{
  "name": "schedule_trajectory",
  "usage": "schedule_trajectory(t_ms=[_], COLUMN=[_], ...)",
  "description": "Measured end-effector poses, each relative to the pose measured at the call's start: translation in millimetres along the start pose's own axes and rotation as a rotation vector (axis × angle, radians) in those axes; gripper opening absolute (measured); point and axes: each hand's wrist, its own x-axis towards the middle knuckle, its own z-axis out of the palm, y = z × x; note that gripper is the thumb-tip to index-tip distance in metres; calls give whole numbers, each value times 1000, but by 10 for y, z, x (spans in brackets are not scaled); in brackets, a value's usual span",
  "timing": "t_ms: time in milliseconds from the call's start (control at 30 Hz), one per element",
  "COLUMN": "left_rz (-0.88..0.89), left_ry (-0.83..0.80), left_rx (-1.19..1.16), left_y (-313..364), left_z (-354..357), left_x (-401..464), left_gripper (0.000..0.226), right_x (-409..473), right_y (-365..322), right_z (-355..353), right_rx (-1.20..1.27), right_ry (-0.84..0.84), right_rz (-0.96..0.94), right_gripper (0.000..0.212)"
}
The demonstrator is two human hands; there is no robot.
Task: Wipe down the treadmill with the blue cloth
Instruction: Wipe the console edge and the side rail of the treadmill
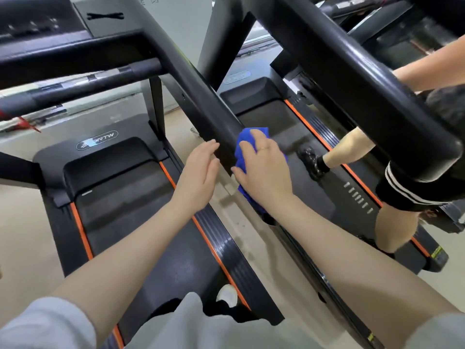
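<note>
A black treadmill (120,195) with orange side stripes fills the lower left, and I stand on its belt. Its slanted black upright post (201,96) runs down to the gap between two machines. My right hand (264,172) presses a blue cloth (245,141) against the lower end of that post. The cloth is mostly covered by the hand; its top and a lower fold show. My left hand (198,175) hovers flat, fingers together and extended, beside the post's left face, holding nothing. Whether it touches the post is unclear.
A second treadmill (289,127) stands on the right, with another person on it: a leg and black shoe (310,159), striped shorts (405,190). A thick black handrail (364,79) crosses the upper right overhead. A crossbar (83,84) spans the upper left. Beige floor lies between the machines.
</note>
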Motion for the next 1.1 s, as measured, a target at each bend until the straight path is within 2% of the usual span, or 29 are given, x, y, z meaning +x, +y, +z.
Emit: schedule_trajectory(t_ms=[100,233,433,500,533,633,700,733,833,933,1033,1100], left_rz=[9,9,-33,-45,-45,-46,-45,-43,-63,-112,-243,-335], left_ry=[-9,-6,-42,-69,-88,-132,-146,-162,-229,-262,-290,-425], left_rx=[27,50,75,76,70,34,34,39,-21,-62,-129,-226], left_y=[-100,-152,-358,-434,-462,-522,-572,-599,-701,-758,-832,-842], left_z=[-121,-305,-506,-540,-553,-645,-769,-851,-1122,-1339,-1447,-1508], left_x=[-13,-110,-403,-515,-571,-711,-794,-838,-979,-1116,-1259,-1375], left_gripper=[48,48,51,50,50,49,49,48,44,46,14,35], right_x=[45,-92,-681,-705,-671,-465,-355,-314,-283,-291,-302,-285], right_y=[-137,-263,-166,-239,-321,-696,-969,-1084,-1330,-1527,-1672,-1734], right_z=[152,360,706,706,669,400,155,41,-149,-234,-250,-282], right_rx=[-338,-700,-1033,-808,-614,65,481,611,777,988,1084,1073], right_ry=[3,-410,-941,-1060,-1051,-819,-742,-712,-657,-669,-717,-810], right_rz=[-354,-802,-960,-806,-714,-470,-318,-306,-320,-168,-157,-216], right_gripper=[29,37,30,29,31,38,48,50,48,40,16,16])
